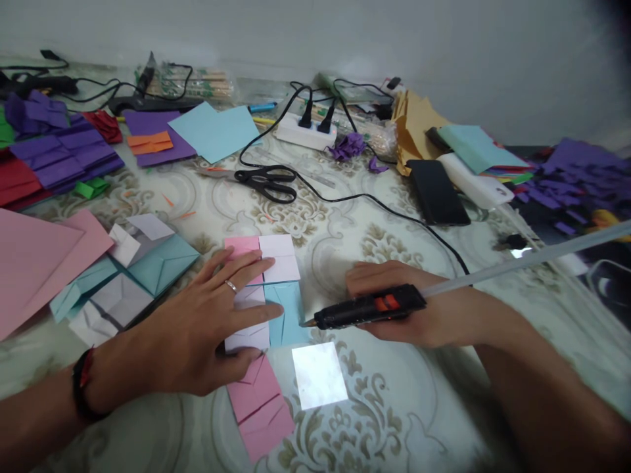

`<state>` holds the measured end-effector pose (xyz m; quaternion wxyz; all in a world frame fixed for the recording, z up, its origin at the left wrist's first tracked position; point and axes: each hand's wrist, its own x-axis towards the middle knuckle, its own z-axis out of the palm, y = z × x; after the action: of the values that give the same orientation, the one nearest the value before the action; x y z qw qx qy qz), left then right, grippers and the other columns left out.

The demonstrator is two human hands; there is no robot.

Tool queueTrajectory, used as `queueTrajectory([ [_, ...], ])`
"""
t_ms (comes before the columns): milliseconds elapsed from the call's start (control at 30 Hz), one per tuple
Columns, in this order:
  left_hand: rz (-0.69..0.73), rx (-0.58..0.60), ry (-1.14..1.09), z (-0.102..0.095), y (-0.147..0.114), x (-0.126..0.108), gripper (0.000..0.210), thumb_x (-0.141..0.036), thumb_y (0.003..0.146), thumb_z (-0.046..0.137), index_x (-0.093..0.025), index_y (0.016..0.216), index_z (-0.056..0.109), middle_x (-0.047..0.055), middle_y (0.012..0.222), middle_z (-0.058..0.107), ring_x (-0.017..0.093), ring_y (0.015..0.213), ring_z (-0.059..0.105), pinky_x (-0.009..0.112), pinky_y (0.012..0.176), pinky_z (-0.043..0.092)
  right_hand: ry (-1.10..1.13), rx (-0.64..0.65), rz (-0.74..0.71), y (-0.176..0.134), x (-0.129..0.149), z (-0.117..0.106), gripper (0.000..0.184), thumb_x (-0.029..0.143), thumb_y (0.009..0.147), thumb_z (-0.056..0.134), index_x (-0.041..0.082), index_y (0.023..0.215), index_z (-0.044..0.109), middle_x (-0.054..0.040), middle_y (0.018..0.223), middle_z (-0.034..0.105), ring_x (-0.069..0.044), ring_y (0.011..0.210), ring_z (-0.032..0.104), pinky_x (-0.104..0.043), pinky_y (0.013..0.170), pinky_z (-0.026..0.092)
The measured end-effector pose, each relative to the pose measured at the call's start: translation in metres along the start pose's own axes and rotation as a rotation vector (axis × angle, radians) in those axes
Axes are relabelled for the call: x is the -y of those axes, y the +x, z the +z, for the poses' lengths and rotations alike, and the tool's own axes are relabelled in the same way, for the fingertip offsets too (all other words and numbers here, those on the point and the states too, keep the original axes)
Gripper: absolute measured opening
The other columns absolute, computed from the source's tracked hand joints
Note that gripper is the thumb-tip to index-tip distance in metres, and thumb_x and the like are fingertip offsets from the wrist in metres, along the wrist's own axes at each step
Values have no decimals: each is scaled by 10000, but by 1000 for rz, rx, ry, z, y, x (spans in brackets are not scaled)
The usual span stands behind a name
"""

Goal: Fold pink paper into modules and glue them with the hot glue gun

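Observation:
My left hand (197, 322) lies flat with its fingers spread over a block of folded paper squares in pink, white and light blue. One fingertip rests on the light blue square (286, 332). In my right hand (399, 276) is a black glue gun (367, 309) with a long clear glue stick (522, 264) out of its back. The nozzle points left and meets, or nearly meets, the light blue square's right edge. Below my left thumb lies a folded pink paper piece (263, 420). A small white square (319, 376) is on the cloth to its right.
Black scissors (269, 180) lie beyond the paper block. A power strip (305, 131) stands at the back, and its black cable (374, 198) runs across to the right forearm. At right are a phone (438, 192) and paper stacks. Folded white and blue pieces (160, 263) lie at left.

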<state>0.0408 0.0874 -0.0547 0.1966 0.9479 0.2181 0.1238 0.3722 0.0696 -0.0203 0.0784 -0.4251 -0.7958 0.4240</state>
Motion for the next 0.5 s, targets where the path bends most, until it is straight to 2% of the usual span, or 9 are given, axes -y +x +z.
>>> queueTrajectory([
  [167, 3, -1, 1, 0, 1, 0, 495, -267, 892, 704, -296, 1385, 658, 131, 1610, 518, 382, 1594, 309, 660, 1298, 160, 13, -19, -7, -1, 0, 2, 207, 248, 816, 706, 232, 694, 539, 11, 663, 586, -188, 682, 573, -318, 663, 444],
  [500, 32, -5, 13, 1, 0, 2, 515, -235, 893, 683, -286, 1403, 634, 164, 1633, 477, 393, 1598, 298, 690, 1278, 173, -12, 35, -51, 0, 2, 0, 236, 233, 862, 668, 227, 699, 497, 18, 681, 555, -172, 694, 549, -319, 698, 437],
])
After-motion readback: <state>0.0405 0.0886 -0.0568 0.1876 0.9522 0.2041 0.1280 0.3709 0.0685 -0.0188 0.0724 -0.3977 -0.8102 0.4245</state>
